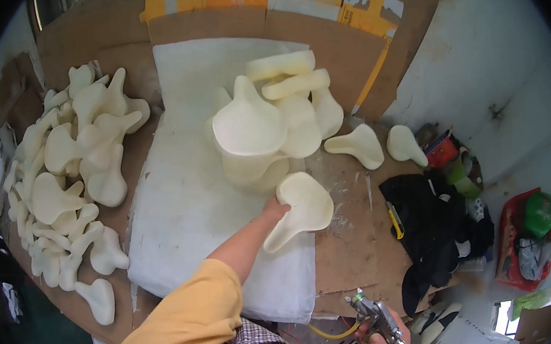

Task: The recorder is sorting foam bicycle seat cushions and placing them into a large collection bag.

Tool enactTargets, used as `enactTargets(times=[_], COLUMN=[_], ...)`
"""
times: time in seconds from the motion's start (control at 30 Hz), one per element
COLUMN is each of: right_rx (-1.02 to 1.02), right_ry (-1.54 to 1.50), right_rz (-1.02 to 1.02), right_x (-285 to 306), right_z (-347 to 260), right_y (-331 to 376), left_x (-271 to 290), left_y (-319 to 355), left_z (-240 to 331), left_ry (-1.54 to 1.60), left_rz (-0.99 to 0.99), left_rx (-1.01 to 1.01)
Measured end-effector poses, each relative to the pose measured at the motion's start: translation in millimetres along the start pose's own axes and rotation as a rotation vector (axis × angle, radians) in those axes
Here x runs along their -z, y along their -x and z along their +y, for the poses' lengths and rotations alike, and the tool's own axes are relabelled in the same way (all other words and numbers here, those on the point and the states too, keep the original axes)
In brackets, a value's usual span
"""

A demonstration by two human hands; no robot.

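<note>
My left hand (278, 209) is closed on the edge of a cream foam bicycle saddle pad (307, 203), its narrow nose toward me. That pad is over the right part of a white sheet (174, 228). Beyond it, several more foam saddle pads (250, 124) are heaped, some on their sides. At the lower right my right hand (393, 342) is wrapped round a metal spray gun (377, 319) with a green tip, away from the pads. A yellow hose (333, 334) runs near the gun. Whether the trigger is pulled, I cannot tell.
A large pile of foam pads (60, 204) covers the left side. Two loose pads (361, 145) lie at the right on brown cardboard (348, 245). Further right are black cloth (429, 233), a yellow cutter knife (395, 221) and a red bag (520, 262). Cardboard (289, 31) stands at the back.
</note>
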State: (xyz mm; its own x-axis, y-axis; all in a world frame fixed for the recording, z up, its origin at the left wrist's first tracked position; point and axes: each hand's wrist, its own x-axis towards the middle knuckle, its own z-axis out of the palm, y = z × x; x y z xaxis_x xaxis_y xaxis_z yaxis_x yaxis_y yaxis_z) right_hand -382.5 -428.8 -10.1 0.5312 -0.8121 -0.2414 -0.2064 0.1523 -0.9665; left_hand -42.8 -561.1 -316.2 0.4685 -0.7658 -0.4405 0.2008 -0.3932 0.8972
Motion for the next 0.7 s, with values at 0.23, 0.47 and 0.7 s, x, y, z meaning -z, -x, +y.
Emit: enactTargets(times=[0.23,0.47,0.7], right_rx=[0.104,0.156,0.163], right_ry=[0.131,0.138,0.28], right_rz=[-0.228,-0.477,-0.494], right_x=[3,-46,-79], right_z=[0,-4,-10], right_y=[-47,-74,-61], left_x=[112,188,240], left_y=[112,145,153], left_z=[-2,-47,-99], left_ry=[0.316,0.466,1.051], left_rz=[0.238,0.443,0.064], left_rx=[-0.115,0.199,0.051])
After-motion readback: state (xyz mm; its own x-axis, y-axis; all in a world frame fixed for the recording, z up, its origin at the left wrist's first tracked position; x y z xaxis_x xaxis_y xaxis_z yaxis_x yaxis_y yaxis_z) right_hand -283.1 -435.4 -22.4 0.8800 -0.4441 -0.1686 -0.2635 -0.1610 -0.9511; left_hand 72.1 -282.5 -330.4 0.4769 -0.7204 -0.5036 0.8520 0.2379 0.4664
